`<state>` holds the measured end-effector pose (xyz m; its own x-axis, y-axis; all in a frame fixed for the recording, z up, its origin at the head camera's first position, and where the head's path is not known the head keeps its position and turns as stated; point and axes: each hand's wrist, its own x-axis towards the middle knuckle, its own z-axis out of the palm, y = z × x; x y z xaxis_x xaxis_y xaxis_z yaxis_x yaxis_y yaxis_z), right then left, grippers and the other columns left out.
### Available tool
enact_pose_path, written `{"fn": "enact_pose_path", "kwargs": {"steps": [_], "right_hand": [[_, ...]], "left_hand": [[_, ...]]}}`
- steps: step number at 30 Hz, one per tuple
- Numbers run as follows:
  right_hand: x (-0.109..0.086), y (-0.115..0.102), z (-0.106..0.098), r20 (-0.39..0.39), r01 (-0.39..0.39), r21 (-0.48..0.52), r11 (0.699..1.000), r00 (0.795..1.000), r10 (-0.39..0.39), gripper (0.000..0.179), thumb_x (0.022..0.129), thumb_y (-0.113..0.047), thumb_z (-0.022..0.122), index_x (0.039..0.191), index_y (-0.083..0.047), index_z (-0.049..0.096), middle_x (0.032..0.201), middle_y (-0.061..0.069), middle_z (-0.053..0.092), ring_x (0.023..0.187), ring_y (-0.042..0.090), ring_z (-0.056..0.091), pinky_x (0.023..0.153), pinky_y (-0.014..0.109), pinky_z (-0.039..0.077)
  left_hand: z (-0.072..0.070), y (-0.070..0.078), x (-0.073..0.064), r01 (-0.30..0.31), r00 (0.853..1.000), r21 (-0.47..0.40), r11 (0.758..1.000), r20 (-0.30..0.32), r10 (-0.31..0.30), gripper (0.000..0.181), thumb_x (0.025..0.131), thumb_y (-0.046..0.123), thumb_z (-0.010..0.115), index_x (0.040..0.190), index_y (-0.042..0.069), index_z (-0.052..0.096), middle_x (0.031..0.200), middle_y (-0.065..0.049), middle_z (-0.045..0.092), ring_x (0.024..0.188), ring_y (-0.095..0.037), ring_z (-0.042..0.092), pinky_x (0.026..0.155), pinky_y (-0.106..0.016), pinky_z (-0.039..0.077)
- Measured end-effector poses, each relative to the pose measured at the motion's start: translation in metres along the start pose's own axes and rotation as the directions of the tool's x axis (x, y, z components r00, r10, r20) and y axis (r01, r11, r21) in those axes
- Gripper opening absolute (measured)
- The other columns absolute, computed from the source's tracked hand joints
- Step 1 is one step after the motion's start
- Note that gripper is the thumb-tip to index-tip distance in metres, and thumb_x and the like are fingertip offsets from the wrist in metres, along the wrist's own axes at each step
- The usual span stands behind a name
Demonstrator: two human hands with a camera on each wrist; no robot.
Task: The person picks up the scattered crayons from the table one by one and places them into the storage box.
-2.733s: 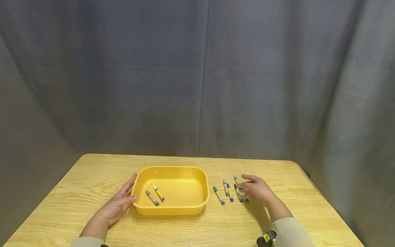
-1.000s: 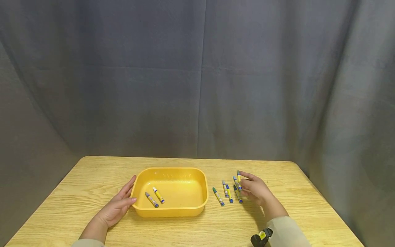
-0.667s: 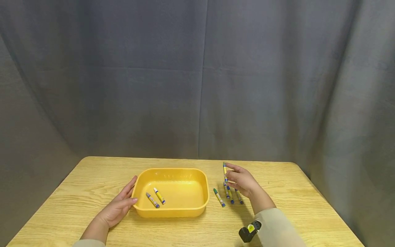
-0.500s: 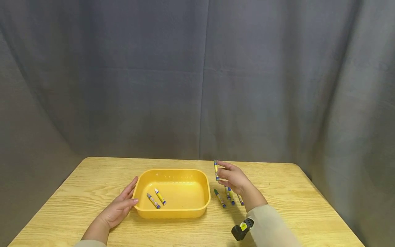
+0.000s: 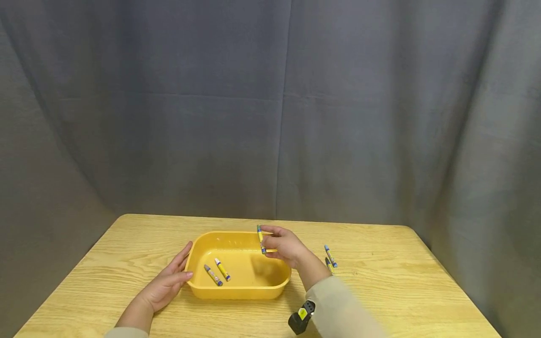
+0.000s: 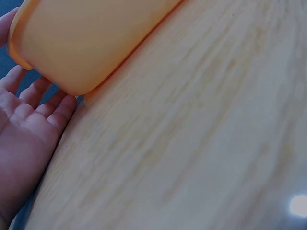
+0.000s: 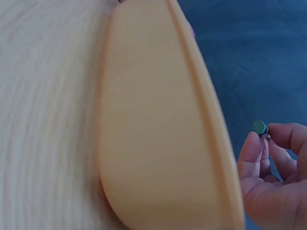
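My right hand (image 5: 285, 246) pinches a green-tipped crayon (image 5: 260, 238) between thumb and fingers. It stands nearly upright above the right part of a yellow plastic tray (image 5: 238, 292). In the right wrist view the crayon's green end (image 7: 259, 127) shows at the fingertips, beyond the tray's wall (image 7: 153, 115). At the tray's left side my left hand (image 5: 166, 284) holds on, thumb over the rim and fingers against the outer wall (image 6: 91, 43). Inside lie a grey crayon (image 5: 213, 275) and a white crayon (image 5: 222, 269).
Right of my right forearm, a light blue crayon (image 5: 331, 256) and a dark-tipped crayon (image 5: 329, 266) lie on the wooden table (image 5: 393, 281). The arm hides the spot where other crayons lay. A grey curtain (image 5: 270, 117) hangs behind the table.
My right hand has picked up the green-tipped crayon from the group at the right and carried it left, over the tray. The left hand stays at the tray's left side.
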<state>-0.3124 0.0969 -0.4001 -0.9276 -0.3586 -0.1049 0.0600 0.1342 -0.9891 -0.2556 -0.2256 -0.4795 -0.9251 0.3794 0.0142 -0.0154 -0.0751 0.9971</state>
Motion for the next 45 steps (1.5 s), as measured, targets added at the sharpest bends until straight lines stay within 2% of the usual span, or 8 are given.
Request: {"fn": "enact_pose_path", "kwargs": {"steps": [13,17,20,24,30,38,41,45], "right_hand": [[0.015,0.019,0.056,0.019,-0.059,-0.091,0.994,0.998,0.061,0.048,0.087,-0.001,0.059,0.135,-0.001,0.056,0.1,0.006,0.055,0.076,0.014,0.055,0.069,0.028,0.055],[0.017,0.022,0.067,0.013,-0.085,-0.135,0.987,0.996,0.088,0.049,0.084,0.001,0.06,0.133,-0.002,0.058,0.09,0.004,0.054,0.071,0.014,0.053,0.064,0.027,0.055],[0.02,0.024,0.073,-0.009,-0.1,-0.174,0.98,0.995,0.1,0.046,0.084,0.004,0.06,0.13,-0.001,0.061,0.08,0.002,0.052,0.063,0.013,0.048,0.058,0.024,0.05],[0.021,0.026,0.081,-0.038,-0.111,-0.269,0.957,0.994,0.104,0.045,0.081,0.007,0.06,0.125,-0.001,0.064,0.073,0.001,0.051,0.057,0.011,0.042,0.051,0.019,0.039],[0.02,0.024,0.087,-0.038,-0.097,-0.412,0.906,0.995,0.089,0.043,0.079,0.009,0.061,0.121,0.0,0.066,0.081,0.004,0.061,0.057,0.012,0.044,0.05,0.02,0.037],[0.019,0.025,0.089,-0.05,-0.092,-0.594,0.799,0.996,0.077,0.037,0.085,0.002,0.065,0.121,-0.003,0.068,0.095,0.007,0.066,0.054,0.009,0.043,0.049,0.018,0.035],[0.019,0.025,0.088,-0.051,-0.093,-0.609,0.788,0.996,0.078,0.036,0.085,0.0,0.067,0.12,-0.004,0.068,0.099,0.007,0.067,0.056,0.009,0.044,0.05,0.018,0.035],[0.018,0.023,0.083,-0.053,-0.092,-0.588,0.804,0.996,0.075,0.04,0.082,-0.001,0.068,0.121,-0.002,0.067,0.105,0.009,0.068,0.057,0.011,0.042,0.051,0.021,0.034]], "left_hand": [[0.002,-0.002,0.004,0.015,1.0,0.0,1.0,-0.001,-0.015,0.088,0.095,0.012,0.052,0.158,0.021,-0.007,0.166,-0.015,-0.007,0.115,0.021,0.041,0.096,-0.007,0.037],[0.002,-0.001,0.005,0.02,1.0,0.005,1.0,-0.007,-0.019,0.088,0.094,0.012,0.053,0.159,0.022,-0.006,0.166,-0.014,-0.006,0.117,0.02,0.039,0.097,-0.006,0.036],[0.002,-0.001,0.005,0.024,1.0,0.013,1.0,-0.017,-0.024,0.088,0.094,0.013,0.053,0.159,0.023,-0.005,0.166,-0.014,-0.004,0.13,0.01,0.034,0.097,-0.007,0.036],[0.001,0.0,0.004,0.023,0.999,0.025,0.999,-0.023,-0.023,0.087,0.094,0.013,0.053,0.159,0.023,-0.005,0.166,-0.014,-0.004,0.14,-0.002,0.028,0.097,-0.007,0.036],[0.0,0.0,0.004,-0.002,1.0,0.018,1.0,0.001,0.002,0.088,0.094,0.012,0.052,0.159,0.021,-0.007,0.166,-0.016,-0.006,0.118,0.021,0.038,0.097,-0.006,0.036],[0.001,-0.001,0.004,-0.002,1.0,0.012,1.0,0.005,0.002,0.088,0.094,0.012,0.052,0.159,0.021,-0.007,0.166,-0.016,-0.006,0.116,0.022,0.039,0.097,-0.006,0.036],[0.002,-0.001,0.004,-0.006,1.0,0.01,1.0,0.012,0.006,0.088,0.094,0.011,0.051,0.158,0.02,-0.008,0.165,-0.017,-0.007,0.117,0.022,0.04,0.096,-0.006,0.036],[0.002,-0.002,0.005,0.002,1.0,0.011,1.0,0.015,-0.002,0.088,0.094,0.012,0.051,0.158,0.021,-0.008,0.165,-0.016,-0.007,0.117,0.021,0.041,0.096,-0.006,0.037]]}}
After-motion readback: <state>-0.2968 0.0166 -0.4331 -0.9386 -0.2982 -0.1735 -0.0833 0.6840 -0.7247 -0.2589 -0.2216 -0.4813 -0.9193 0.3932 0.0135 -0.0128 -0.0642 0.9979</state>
